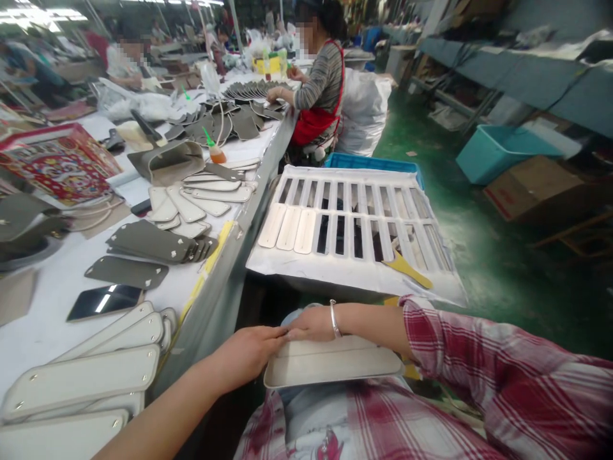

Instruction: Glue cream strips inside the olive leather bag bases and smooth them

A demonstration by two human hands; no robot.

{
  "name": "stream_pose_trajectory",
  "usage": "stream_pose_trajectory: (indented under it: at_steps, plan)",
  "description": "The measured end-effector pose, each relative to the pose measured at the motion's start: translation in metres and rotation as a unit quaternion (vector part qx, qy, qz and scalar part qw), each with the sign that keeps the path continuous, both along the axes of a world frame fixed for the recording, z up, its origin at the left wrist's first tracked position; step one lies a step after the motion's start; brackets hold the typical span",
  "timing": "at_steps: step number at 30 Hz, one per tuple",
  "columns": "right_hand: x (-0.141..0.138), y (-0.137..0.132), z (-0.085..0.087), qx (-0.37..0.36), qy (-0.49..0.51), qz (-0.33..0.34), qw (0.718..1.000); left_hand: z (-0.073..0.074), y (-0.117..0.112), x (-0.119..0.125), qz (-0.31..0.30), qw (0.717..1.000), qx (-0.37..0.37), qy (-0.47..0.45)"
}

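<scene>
A single head-worn camera is looking forward and down from above the wearer's red-and-white plaid cloth shirt [378, 415], which is filling six o'clock at close range. The bare left hand [246, 351] and bare right hand [313, 322] are showing near, between six and seven. The long white-covered bench [52, 319] is stretching from eight towards twelve, while glossy green floor [479, 255] is spreading around three.

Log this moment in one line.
left hand: against right hand | right hand: at far edge of cream piece | ahead: slotted white frame
</scene>
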State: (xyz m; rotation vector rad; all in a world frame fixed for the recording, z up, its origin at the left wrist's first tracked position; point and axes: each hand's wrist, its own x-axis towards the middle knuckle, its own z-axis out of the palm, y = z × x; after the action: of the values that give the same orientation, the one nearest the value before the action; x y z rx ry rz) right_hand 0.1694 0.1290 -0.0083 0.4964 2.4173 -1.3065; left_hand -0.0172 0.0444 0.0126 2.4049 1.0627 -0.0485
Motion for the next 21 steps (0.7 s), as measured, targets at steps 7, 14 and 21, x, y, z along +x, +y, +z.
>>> stream_pose_trajectory:
  at_steps: [7, 14, 21]
  plan:
    - [0.059, 0.010, -0.001, -0.039, 0.071, -0.065, 0.995, -0.003, -0.007, 0.011, 0.061, 0.998, 0.010, 0.028]
    - [0.125, 0.005, 0.009, 0.042, 0.038, -0.111, 0.992, 0.011, -0.014, 0.030, 0.056, 0.992, 0.090, 0.070]
    - [0.178, -0.088, 0.018, 0.281, 0.212, -0.316, 0.881, 0.002, -0.052, 0.112, 0.110, 0.985, 0.104, -0.086]
